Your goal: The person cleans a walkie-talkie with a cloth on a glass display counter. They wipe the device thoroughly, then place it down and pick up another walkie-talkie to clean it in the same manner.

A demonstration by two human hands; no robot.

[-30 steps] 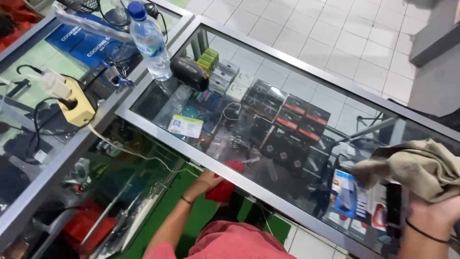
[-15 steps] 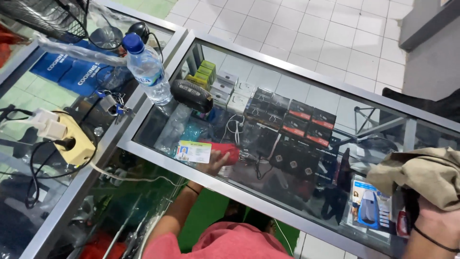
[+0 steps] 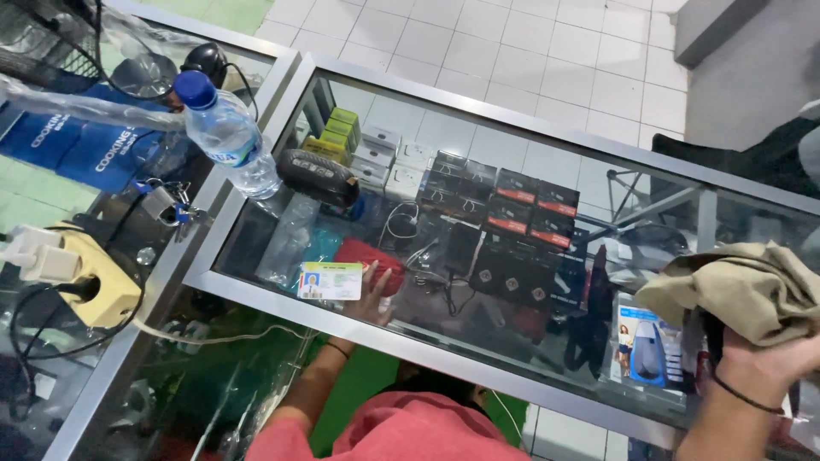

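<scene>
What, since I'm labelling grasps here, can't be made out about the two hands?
Head view, left hand: it lies under the glass top, and reflections blur its grip on the red pouch.
Head view, right hand: its fingers are buried in the beige cloth, and the bottom edge cuts off the forearm.
Head view, card: its print is too small to tell.

Even, fairly bright indoor light falls from above, the glass surface [image 3: 478, 128] carries pale reflections that veil the boxes beneath, shadows stay soft, and the near edges look slightly blurred and stretched.
</scene>
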